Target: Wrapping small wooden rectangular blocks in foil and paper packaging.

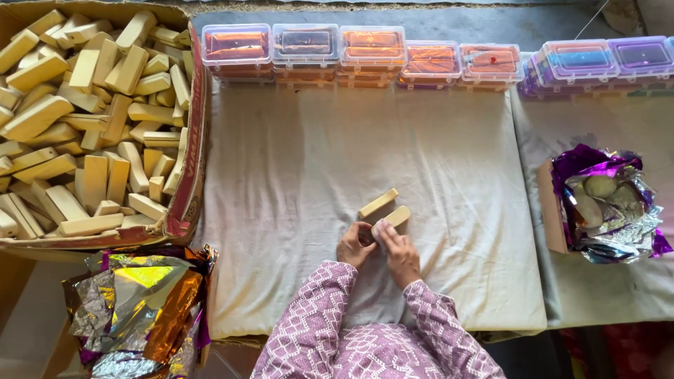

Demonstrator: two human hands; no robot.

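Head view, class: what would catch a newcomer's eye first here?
The cardboard box heaped with pale wooden blocks fills the upper left. Along the far edge runs a row of clear lidded boxes. At the centre, both hands, left hand and right hand, meet at two blocks on the cloth.

Two blocks (382, 210) lie side by side on the cloth (295, 175), just past the two hands (379, 249). A big box of blocks (91, 119) sits to the left. A row of small lidded boxes (365, 52) stands at the far edge. A foil pile (607, 203) lies to the right.
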